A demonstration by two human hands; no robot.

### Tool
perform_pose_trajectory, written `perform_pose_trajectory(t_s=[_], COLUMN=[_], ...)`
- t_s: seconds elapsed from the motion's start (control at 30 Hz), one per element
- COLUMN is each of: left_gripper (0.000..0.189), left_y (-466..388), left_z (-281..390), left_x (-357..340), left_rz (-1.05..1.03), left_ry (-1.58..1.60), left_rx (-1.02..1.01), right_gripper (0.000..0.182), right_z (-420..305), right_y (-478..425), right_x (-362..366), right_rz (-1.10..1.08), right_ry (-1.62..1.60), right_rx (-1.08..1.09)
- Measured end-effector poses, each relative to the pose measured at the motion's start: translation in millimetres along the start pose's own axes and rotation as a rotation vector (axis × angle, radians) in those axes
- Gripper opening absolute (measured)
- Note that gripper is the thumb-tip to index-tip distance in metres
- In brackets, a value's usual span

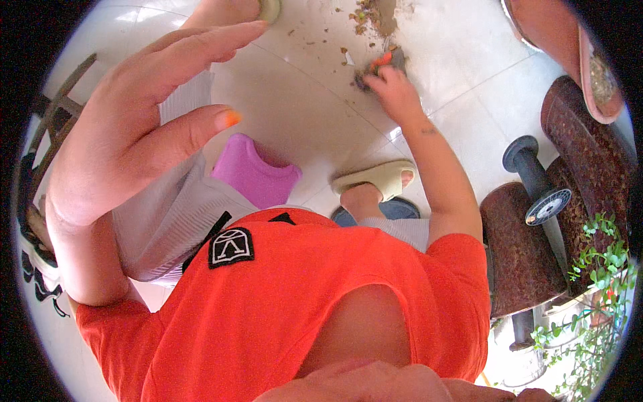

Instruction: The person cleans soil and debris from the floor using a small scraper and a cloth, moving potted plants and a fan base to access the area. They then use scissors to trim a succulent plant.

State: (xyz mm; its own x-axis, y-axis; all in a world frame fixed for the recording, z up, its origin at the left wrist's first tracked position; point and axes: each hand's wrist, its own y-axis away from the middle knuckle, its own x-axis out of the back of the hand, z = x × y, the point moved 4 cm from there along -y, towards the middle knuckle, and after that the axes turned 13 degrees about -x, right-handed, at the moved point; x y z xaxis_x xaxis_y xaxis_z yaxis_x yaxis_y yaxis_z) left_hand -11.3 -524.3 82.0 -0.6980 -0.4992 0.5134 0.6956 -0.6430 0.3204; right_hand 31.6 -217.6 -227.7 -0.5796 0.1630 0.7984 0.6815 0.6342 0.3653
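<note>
My left hand (145, 115) is raised close to the camera, thumb apart from the straightened fingers, with nothing in it. An orange mark shows on its thumbnail. Down at the tiled floor (311, 115), my right hand (394, 93) reaches into a small dark heap (399, 59) with a bright orange piece (383, 59) at its fingertips. Blur hides whether the fingers grip that piece or only touch it. A small white scrap (348, 58) lies to the left of the heap. Beyond it spreads a patch of brown crumbs and plant bits (369, 20).
A pink-purple plastic piece (258, 173) and a cream slipper (384, 178) on my foot are near my body. At right stand a black spool (536, 176), mottled brown cylinders (522, 246) and a leafy plant (605, 259). A wooden frame (63, 103) is at left.
</note>
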Motion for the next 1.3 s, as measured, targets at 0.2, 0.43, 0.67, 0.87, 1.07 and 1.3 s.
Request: perform_pose_trajectory(t_s=[0.2,0.43,0.67,0.87,1.07,1.3], left_gripper=[0.056,0.056,0.054,0.053,0.056,0.056], left_y=[-4.9,0.3,12.9,6.9,11.1,8.7], left_z=[0.1,2.0,-14.6,-12.1,-17.0,-22.2], left_x=[4.0,8.8,4.4,11.2,14.7,9.0], left_rz=[0.069,0.017,0.026,0.092,0.073,0.080], left_ry=[0.091,0.001,0.083,0.125,0.079,0.084], left_rx=[0.054,0.024,0.104,0.096,0.093,-0.012], right_gripper=[0.017,0.038,0.032,0.032,0.025,0.032], right_z=[-19.6,-46.6,-65.4,-33.4,-74.5,-176.2], right_y=[-100.6,40.9,37.4,-115.2,-85.3,12.6], right_x=[77.9,-27.8,-74.6,2.4,26.9,-116.2], right_rz=[0.392,-0.362,-0.198,0.300,0.261,-0.405], right_ry=[-0.066,-0.280,0.002,-0.069,-0.089,-0.034], right_rx=[-0.163,-0.431,0.215,-0.233,-0.159,0.291])
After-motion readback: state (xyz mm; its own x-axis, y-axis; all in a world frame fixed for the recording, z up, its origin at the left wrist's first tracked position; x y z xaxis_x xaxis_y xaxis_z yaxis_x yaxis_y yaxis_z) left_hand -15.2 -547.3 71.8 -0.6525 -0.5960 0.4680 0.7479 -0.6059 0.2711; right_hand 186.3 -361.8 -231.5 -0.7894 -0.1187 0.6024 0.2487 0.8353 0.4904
